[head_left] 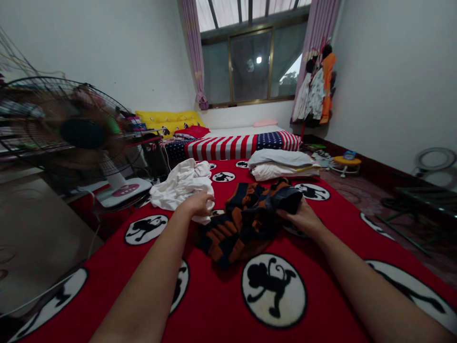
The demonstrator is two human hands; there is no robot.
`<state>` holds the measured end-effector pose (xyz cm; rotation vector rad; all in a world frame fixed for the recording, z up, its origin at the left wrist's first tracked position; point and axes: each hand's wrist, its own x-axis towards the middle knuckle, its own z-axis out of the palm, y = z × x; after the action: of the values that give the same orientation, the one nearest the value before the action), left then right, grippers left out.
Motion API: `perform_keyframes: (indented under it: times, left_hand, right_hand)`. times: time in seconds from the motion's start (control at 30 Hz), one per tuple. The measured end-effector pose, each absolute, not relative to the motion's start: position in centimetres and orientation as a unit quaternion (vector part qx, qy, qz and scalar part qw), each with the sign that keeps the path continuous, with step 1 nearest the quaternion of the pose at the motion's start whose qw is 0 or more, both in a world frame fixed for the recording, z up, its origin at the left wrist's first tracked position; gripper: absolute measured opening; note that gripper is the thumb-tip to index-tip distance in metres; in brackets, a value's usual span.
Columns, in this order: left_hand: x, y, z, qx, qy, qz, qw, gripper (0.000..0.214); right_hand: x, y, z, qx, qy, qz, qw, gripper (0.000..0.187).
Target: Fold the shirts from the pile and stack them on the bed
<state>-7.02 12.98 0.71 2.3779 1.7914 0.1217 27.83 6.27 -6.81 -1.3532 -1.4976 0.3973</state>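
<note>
A crumpled striped garment (233, 231), orange-brown and dark navy, lies in a heap on the red blanket (214, 305) in front of me. My right hand (298, 216) is closed on the dark edge at its right side, which is lifted a little. Left of it is a bunched white garment (182, 183). My left hand (200, 204) rests at the near right edge of this white cloth, fingers curled on it, with a white flap showing below them. The fingertips are partly hidden.
Folded light clothes (282, 164) are stacked at the blanket's far right. A fan (82, 133) stands at the left. Behind are a second bed with a striped cover (228, 147) and a yellow cushion (174, 121). A small orange stool (346, 162) sits on the floor at right.
</note>
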Motion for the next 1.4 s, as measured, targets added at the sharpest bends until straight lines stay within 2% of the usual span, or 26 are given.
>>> perform_keyframes:
  times: [0.1, 0.17, 0.3, 0.37, 0.47, 0.5, 0.6, 0.63, 0.67, 0.73, 0.8, 0.9, 0.97, 1.1, 1.17, 1.27, 1.4]
  left_hand:
    - [-9.1, 12.8, 1.9, 0.775, 0.624, 0.042, 0.086, 0.028]
    - [-11.1, 12.6, 2.9, 0.737, 0.666, 0.047, 0.101, 0.020]
    - [-13.5, 12.4, 4.8, 0.688, 0.717, 0.023, 0.113, 0.032]
    - [-12.5, 12.0, 5.6, 0.728, 0.682, 0.026, 0.067, 0.040]
    - [-8.0, 10.7, 5.7, 0.806, 0.583, 0.099, 0.023, 0.047]
    - [-6.1, 10.1, 5.3, 0.834, 0.535, 0.124, 0.052, 0.048]
    - [-0.6, 8.4, 3.1, 0.870, 0.399, 0.185, 0.224, 0.076]
    - [0.8, 8.1, 2.2, 0.871, 0.371, 0.199, 0.252, 0.080]
    - [1.8, 8.0, 1.4, 0.874, 0.352, 0.204, 0.266, 0.073]
    - [2.6, 8.4, 0.3, 0.866, 0.344, 0.218, 0.290, 0.045]
    - [2.0, 9.3, 0.2, 0.816, 0.368, 0.268, 0.356, 0.024]
    - [-0.2, 10.8, 1.4, 0.653, 0.404, 0.423, 0.481, 0.022]
    - [-1.5, 11.5, 2.3, 0.572, 0.403, 0.495, 0.515, 0.026]
    - [-2.6, 11.8, 3.1, 0.519, 0.370, 0.557, 0.533, 0.023]
    - [-2.7, 11.9, 3.1, 0.472, 0.360, 0.591, 0.546, 0.016]
    - [-2.8, 12.1, 3.3, 0.361, 0.360, 0.626, 0.590, 0.008]
    - [-3.0, 12.1, 3.8, 0.272, 0.345, 0.639, 0.631, 0.015]
  right_hand:
    - [27.8, 6.1, -6.7, -0.558, -0.626, 0.161, 0.520, 0.070]
    - [27.7, 6.0, -6.6, -0.552, -0.623, 0.163, 0.530, 0.068]
    - [27.2, 5.7, -6.2, -0.549, -0.620, 0.156, 0.539, 0.071]
    - [27.0, 5.6, -5.9, -0.556, -0.623, 0.132, 0.534, 0.068]
    - [26.7, 5.4, -5.4, -0.581, -0.605, 0.095, 0.536, 0.054]
    - [26.7, 5.3, -5.3, -0.590, -0.594, 0.091, 0.540, 0.049]
    - [26.5, 5.0, -4.8, -0.601, -0.558, 0.113, 0.561, 0.041]
    - [26.5, 4.9, -4.6, -0.597, -0.549, 0.126, 0.571, 0.040]
    - [26.4, 4.8, -4.4, -0.590, -0.542, 0.142, 0.582, 0.039]
    - [26.4, 4.6, -3.9, -0.572, -0.525, 0.176, 0.606, 0.036]
    - [26.4, 4.3, -3.4, -0.549, -0.509, 0.209, 0.629, 0.034]
    - [26.3, 3.9, -2.7, -0.519, -0.506, 0.236, 0.648, 0.031]
    - [26.2, 3.9, -2.6, -0.502, -0.540, 0.206, 0.643, 0.028]
    - [26.2, 4.1, -3.1, -0.528, -0.610, -0.003, 0.591, 0.028]
    - [26.5, 4.4, -3.6, -0.572, -0.600, -0.068, 0.555, 0.032]
    - [26.9, 4.5, -3.8, -0.613, -0.590, -0.054, 0.523, 0.032]
    - [25.4, 3.7, -3.4, -0.609, -0.628, 0.036, 0.484, 0.042]
